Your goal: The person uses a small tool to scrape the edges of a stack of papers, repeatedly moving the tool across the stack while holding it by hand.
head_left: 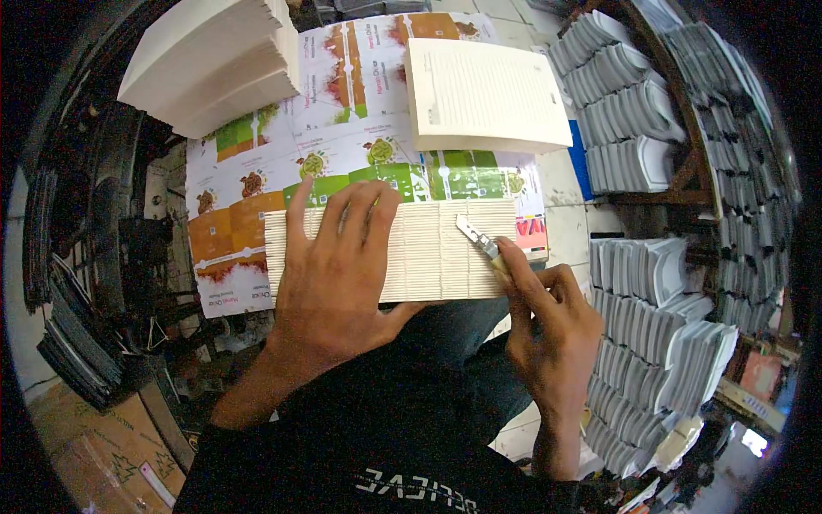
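In front of me lies a row of cream sewn book blocks (413,257), packed together with their folded spines facing up and stitching threads crossing them. My left hand (330,278) rests on the left part of the row, fingers stretched forward and apart, thumb along the near edge. My right hand (556,321) grips a utility knife (481,238) near the row's right end. Its blade points up and to the left, over the threads; whether the tip touches them I cannot tell. The knife's handle is mostly hidden by my fingers.
Printed packaging sheets (342,111) cover the work surface. A tall cream paper stack (214,60) stands at the far left, and a ruled-page stack (488,94) at the far right. Grey-white bundles (634,265) fill the right side. A cardboard box (103,454) sits lower left.
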`<state>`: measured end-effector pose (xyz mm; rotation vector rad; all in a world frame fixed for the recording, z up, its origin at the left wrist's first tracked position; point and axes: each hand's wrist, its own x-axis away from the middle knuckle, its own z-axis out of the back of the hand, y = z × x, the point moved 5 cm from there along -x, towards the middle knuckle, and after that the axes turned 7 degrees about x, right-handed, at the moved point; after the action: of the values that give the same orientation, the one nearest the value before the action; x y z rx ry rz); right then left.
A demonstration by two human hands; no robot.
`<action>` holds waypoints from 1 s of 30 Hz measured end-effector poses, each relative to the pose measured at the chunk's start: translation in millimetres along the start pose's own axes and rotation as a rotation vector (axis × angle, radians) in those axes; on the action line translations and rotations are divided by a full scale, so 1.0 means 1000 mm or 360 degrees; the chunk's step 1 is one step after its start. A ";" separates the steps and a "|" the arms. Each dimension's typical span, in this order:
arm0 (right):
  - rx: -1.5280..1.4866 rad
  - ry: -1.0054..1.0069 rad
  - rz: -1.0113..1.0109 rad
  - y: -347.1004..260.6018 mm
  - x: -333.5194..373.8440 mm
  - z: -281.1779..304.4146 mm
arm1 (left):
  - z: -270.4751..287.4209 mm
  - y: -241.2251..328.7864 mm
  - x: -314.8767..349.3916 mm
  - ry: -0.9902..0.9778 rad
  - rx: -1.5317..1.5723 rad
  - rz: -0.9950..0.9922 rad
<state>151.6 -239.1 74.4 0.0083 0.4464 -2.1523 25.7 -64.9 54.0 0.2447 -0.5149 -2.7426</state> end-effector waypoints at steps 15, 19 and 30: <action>0.0038 0.0229 -0.0062 0.000 0.001 0.005 | 0.003 0.005 0.000 0.0018 0.0066 -0.0005; -0.0068 0.0306 -0.0084 -0.003 0.005 0.023 | -0.003 0.004 0.000 0.0078 0.0005 0.0067; -0.0248 -0.0174 0.0186 -0.023 0.026 -0.001 | 0.009 -0.024 0.020 0.0197 0.0078 0.0179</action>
<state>118.3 -247.0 75.8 -0.1657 0.5353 -1.9877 -1.8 -47.6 50.9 0.3833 -0.5453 -2.5891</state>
